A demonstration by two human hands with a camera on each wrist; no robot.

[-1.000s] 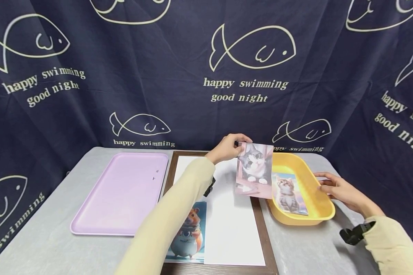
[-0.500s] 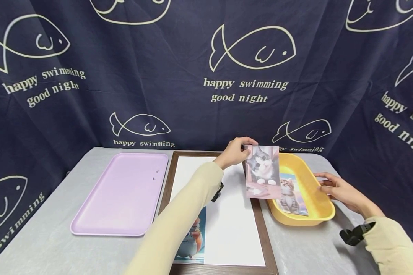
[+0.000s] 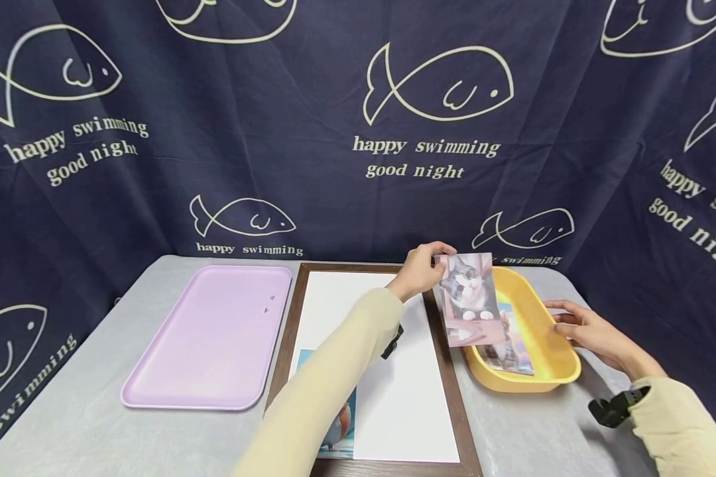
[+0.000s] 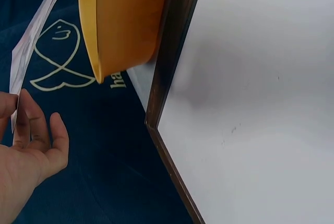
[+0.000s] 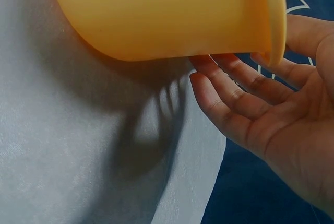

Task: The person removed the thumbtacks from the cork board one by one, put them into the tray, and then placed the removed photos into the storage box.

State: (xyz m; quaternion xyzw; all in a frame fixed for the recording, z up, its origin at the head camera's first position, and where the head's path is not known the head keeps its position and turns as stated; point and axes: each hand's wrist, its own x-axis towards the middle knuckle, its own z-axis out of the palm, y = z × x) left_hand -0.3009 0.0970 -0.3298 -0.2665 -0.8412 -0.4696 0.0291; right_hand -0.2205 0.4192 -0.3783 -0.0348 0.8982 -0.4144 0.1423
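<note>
My left hand [image 3: 420,270] pinches a picture card of a grey-and-white cat [image 3: 468,298] by its upper left edge. The card hangs upright over the left rim of a yellow plastic basin [image 3: 551,358], partly covering the kitten picture [image 3: 509,358] that lies inside. In the left wrist view the card [image 4: 26,51] appears nearly edge-on between thumb and fingers. At the basin's right side my right hand [image 3: 602,338] grips the rim. The right wrist view has its fingers [image 5: 229,98] against the outer wall, the thumb tip hidden behind the rim.
A wood-framed white board [image 3: 406,411] lies in the middle, bearing a hamster picture [image 3: 341,430] at its lower left, mostly hidden by my left sleeve. To the left is a shallow purple tray [image 3: 209,338]. A dark fish-print cloth [image 3: 310,132] hangs behind the grey table.
My left hand has carried the cat picture rightward, from over the board's right edge to over the basin's left rim. The right hand and basin have stayed put.
</note>
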